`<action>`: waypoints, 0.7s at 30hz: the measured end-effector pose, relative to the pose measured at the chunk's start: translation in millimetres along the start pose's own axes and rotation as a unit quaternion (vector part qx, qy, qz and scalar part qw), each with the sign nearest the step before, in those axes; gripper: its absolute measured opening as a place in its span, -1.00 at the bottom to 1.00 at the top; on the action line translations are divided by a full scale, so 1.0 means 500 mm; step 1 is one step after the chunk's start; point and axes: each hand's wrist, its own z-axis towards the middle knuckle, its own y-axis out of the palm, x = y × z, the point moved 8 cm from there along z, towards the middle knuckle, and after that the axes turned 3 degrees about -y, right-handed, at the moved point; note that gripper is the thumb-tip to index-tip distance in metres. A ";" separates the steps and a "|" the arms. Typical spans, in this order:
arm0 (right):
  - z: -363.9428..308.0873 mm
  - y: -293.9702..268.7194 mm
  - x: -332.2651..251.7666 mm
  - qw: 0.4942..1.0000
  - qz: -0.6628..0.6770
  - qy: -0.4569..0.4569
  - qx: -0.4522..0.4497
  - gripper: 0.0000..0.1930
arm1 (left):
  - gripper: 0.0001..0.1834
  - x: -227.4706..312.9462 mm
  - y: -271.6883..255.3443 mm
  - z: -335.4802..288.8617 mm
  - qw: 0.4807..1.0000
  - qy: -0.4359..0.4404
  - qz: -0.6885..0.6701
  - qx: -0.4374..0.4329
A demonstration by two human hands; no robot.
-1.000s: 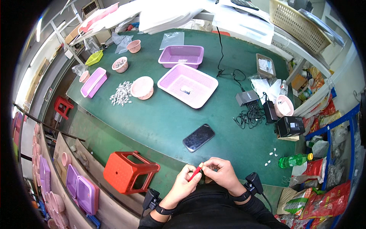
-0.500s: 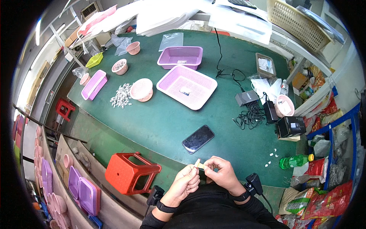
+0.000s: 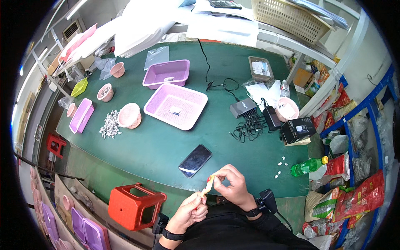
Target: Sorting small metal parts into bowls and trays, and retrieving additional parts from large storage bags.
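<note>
Green table (image 3: 137, 154) below, phone (image 3: 195, 161) just beyond. Small pale strip (image 3: 207, 186) pinched between both hands, slanting: upper end in right hand (image 3: 231, 186), lower end in left hand (image 3: 192, 211), both closed on it.

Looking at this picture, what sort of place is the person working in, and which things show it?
Probably a small workshop for hand assembly or packing: a green worktable bearing pink trays, a pile of small white parts, and stocked shelves alongside.
</note>
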 end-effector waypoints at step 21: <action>0.001 -0.203 -0.020 0.960 -0.160 -0.092 0.212 -0.90 | -0.62 -0.028 0.041 0.030 0.987 -0.148 0.045 -0.043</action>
